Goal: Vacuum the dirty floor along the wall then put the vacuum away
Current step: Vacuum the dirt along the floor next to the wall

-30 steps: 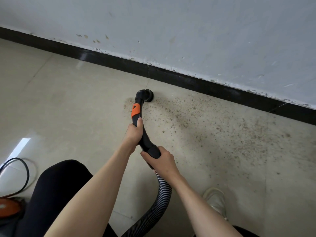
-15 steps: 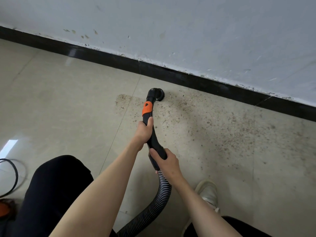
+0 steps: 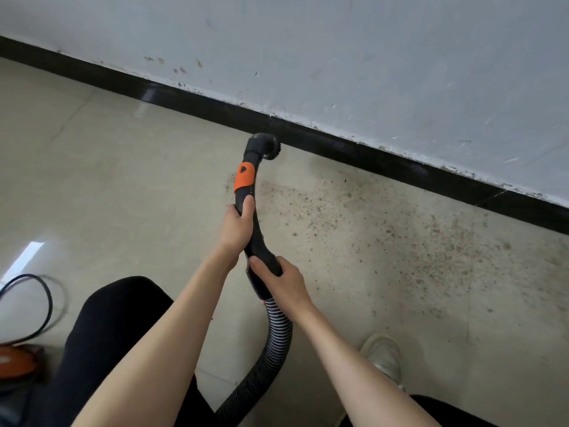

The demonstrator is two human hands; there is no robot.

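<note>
Against the black baseboard (image 3: 400, 163) I see the brush nozzle (image 3: 267, 147); left hand (image 3: 237, 228) and right hand (image 3: 284, 282) both grip the vacuum handle (image 3: 257, 241).

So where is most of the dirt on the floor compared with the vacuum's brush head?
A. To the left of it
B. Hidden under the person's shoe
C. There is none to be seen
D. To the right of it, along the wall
D: the brown specks of dirt spread across the tiles right of the brush head, which sits by the black baseboard; the tiles to its left look clean.
</note>
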